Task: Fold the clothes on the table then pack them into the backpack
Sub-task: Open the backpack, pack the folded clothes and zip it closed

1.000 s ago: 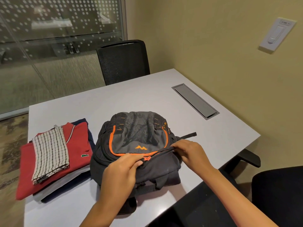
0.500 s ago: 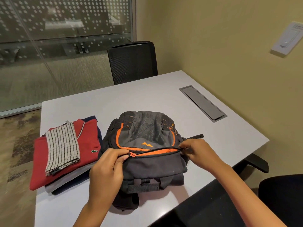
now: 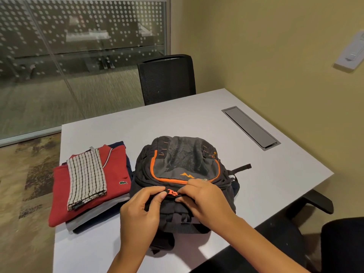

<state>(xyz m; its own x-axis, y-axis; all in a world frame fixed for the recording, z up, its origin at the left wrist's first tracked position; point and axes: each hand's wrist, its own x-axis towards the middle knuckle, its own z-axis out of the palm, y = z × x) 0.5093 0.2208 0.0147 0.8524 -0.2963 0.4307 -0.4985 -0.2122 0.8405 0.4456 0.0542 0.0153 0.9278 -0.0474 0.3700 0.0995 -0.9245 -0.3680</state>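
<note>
A dark grey backpack (image 3: 183, 164) with orange trim lies flat on the white table (image 3: 177, 123), its top end toward me. My left hand (image 3: 141, 211) and my right hand (image 3: 204, 200) meet at the near middle of the bag, both pinching at the orange zipper pulls (image 3: 171, 192) there. To the left of the bag sits a stack of folded clothes: a red polo shirt (image 3: 116, 170) on top of grey and navy pieces, with a folded checked cloth (image 3: 85, 180) lying on the red shirt.
A black mesh chair (image 3: 167, 77) stands at the table's far side. A grey cable hatch (image 3: 250, 128) is set into the table at the right. A black armchair (image 3: 319, 201) is at my right, and a glass wall runs behind on the left.
Both hands have come together at the bag's near middle: the left moved right along the zipper line, the right moved left from the bag's right side. The camera view shifted a little.
</note>
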